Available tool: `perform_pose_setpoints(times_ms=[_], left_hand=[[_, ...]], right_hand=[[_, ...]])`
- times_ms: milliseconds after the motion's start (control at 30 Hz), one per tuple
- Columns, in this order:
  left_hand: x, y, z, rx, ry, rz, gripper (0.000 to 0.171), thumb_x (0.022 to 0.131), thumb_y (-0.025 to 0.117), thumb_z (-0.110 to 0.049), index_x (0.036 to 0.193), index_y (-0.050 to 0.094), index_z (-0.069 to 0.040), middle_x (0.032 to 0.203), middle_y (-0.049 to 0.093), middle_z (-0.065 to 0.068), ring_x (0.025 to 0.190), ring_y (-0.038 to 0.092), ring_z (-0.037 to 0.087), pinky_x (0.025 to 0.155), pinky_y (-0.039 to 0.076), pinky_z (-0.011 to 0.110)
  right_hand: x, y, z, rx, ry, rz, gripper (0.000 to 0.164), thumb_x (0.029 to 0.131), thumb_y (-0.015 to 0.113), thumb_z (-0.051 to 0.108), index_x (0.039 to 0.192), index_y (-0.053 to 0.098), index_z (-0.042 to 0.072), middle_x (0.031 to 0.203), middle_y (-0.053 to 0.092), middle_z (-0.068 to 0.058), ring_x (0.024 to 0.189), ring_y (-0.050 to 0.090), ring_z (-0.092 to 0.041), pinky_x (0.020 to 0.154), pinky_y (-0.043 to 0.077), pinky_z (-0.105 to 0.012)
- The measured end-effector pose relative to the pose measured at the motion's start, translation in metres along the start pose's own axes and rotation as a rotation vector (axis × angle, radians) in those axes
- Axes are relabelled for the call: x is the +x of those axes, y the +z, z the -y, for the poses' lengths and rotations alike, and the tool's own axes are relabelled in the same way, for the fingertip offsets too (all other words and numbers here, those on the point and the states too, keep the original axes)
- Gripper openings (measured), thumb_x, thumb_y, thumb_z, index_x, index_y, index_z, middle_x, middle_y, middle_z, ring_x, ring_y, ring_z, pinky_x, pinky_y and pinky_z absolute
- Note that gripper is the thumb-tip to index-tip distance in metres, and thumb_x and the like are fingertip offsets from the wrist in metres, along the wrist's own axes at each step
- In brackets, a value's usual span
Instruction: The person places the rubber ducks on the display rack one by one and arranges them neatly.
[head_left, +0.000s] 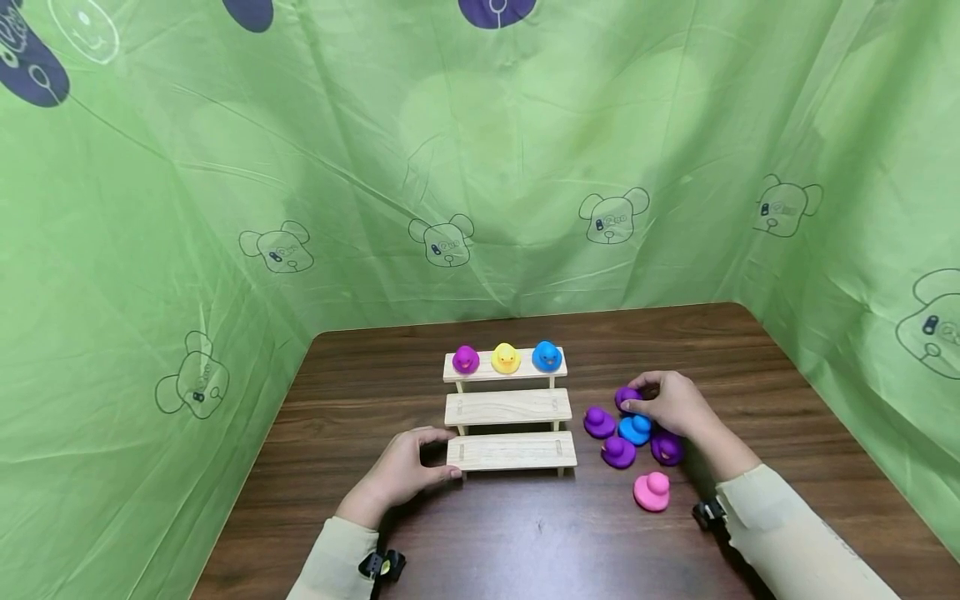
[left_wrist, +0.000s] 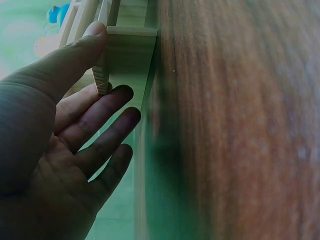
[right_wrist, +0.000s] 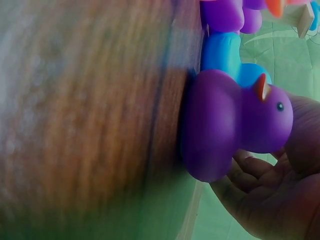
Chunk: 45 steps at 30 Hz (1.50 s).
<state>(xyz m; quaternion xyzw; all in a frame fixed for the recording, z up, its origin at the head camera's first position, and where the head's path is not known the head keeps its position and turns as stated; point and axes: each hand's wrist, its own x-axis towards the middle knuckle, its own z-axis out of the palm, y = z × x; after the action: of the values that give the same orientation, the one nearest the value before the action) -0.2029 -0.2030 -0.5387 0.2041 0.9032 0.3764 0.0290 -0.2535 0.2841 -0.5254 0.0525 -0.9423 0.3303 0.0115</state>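
A three-step wooden stand point(head_left: 510, 451) stands mid-table, with a magenta rubber duck point(head_left: 466, 360), a yellow one point(head_left: 506, 358) and a blue one point(head_left: 547, 357) on its top step. My left hand point(head_left: 401, 468) pinches the left end of the lowest step between thumb and forefinger; the other fingers spread below in the left wrist view. To the stand's right, my right hand point(head_left: 678, 404) holds a purple rubber duck point(head_left: 627, 397) at the back of a cluster, thumb and fingers around it. Another purple duck point(right_wrist: 215, 125) hides its fingertips in the right wrist view.
Around the right hand sit a blue duck point(head_left: 634, 429) and more purple ducks point(head_left: 599, 422). A pink duck point(head_left: 651, 492) lies nearer the front. Green printed cloth point(head_left: 525, 167) hangs behind and beside the brown wooden table point(head_left: 525, 542).
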Motion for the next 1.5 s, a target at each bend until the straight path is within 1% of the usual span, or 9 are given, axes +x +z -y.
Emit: perform_pose_setpoints(times_ms=[200,433,567,833,1000,1067,1233,1333,1500], left_hand=[[0.0,0.0,0.0,-0.002,0.005,-0.001,0.058,0.078,0.094,-0.04,0.125,0.075,-0.013,0.125,0.073,-0.002,0.124,0.063,0.019,0.109,0.05,0.048],[0.0,0.001,0.001,0.003,0.01,-0.005,0.057,0.078,0.094,-0.04,0.125,0.075,-0.014,0.125,0.073,-0.002,0.124,0.063,0.018,0.109,0.05,0.046],[0.0,0.001,0.001,0.003,0.011,-0.009,0.057,0.077,0.095,-0.039,0.124,0.075,-0.014,0.124,0.074,-0.003,0.123,0.064,0.018,0.108,0.05,0.047],[0.0,0.001,0.001,0.007,0.012,-0.01,0.055,0.078,0.095,-0.039,0.124,0.076,-0.016,0.124,0.074,-0.003,0.123,0.064,0.017,0.108,0.051,0.046],[0.0,0.001,0.001,0.006,0.014,-0.012,0.057,0.077,0.095,-0.038,0.125,0.075,-0.014,0.124,0.074,-0.002,0.123,0.064,0.018,0.109,0.05,0.047],[-0.001,0.001,0.001,0.003,0.013,-0.01,0.057,0.077,0.095,-0.037,0.125,0.075,-0.013,0.124,0.074,-0.002,0.123,0.064,0.017,0.109,0.05,0.046],[0.0,0.001,0.0,-0.004,0.012,-0.006,0.057,0.077,0.096,-0.035,0.125,0.075,-0.012,0.123,0.074,-0.002,0.123,0.064,0.017,0.109,0.05,0.046],[0.0,0.001,0.0,-0.007,0.012,-0.006,0.057,0.077,0.095,-0.036,0.125,0.075,-0.012,0.124,0.074,-0.002,0.123,0.064,0.017,0.109,0.05,0.046],[0.001,0.001,0.002,-0.006,0.014,-0.011,0.058,0.077,0.095,-0.039,0.125,0.075,-0.013,0.123,0.074,-0.003,0.122,0.064,0.018,0.108,0.051,0.046]], right_hand=[[-0.002,-0.001,0.002,0.027,0.009,-0.01,0.035,0.087,0.087,0.032,0.11,0.077,0.009,0.094,0.077,-0.006,0.09,0.071,-0.025,0.085,0.056,-0.051],[-0.007,-0.005,0.009,0.039,0.008,-0.062,0.04,0.088,0.086,0.033,0.115,0.076,0.006,0.107,0.077,-0.016,0.105,0.07,-0.038,0.092,0.054,-0.058],[-0.009,-0.007,0.014,0.059,-0.006,-0.097,0.041,0.088,0.086,0.034,0.117,0.076,0.006,0.11,0.076,-0.017,0.107,0.07,-0.039,0.094,0.054,-0.058],[-0.013,-0.009,0.026,0.129,-0.025,-0.118,0.039,0.091,0.085,0.031,0.12,0.074,0.007,0.11,0.077,-0.016,0.1,0.075,-0.032,0.088,0.06,-0.051],[-0.018,-0.01,0.036,0.146,-0.038,-0.143,0.039,0.091,0.085,0.036,0.119,0.075,0.011,0.108,0.078,-0.012,0.097,0.076,-0.028,0.085,0.062,-0.047],[-0.02,-0.011,0.042,0.16,-0.059,-0.153,0.038,0.091,0.085,0.036,0.119,0.076,0.011,0.108,0.078,-0.011,0.098,0.076,-0.028,0.083,0.063,-0.043],[-0.026,-0.011,0.061,0.199,-0.136,-0.189,0.031,0.089,0.087,0.023,0.115,0.077,0.009,0.11,0.075,-0.006,0.097,0.076,-0.028,0.08,0.063,-0.029],[-0.028,-0.011,0.071,0.228,-0.165,-0.186,0.03,0.088,0.088,0.018,0.115,0.078,0.01,0.111,0.074,-0.004,0.097,0.076,-0.026,0.082,0.063,-0.031],[-0.031,-0.007,0.081,0.251,-0.192,-0.17,0.033,0.087,0.089,0.019,0.117,0.078,0.012,0.113,0.074,-0.002,0.097,0.076,-0.023,0.083,0.063,-0.033]])
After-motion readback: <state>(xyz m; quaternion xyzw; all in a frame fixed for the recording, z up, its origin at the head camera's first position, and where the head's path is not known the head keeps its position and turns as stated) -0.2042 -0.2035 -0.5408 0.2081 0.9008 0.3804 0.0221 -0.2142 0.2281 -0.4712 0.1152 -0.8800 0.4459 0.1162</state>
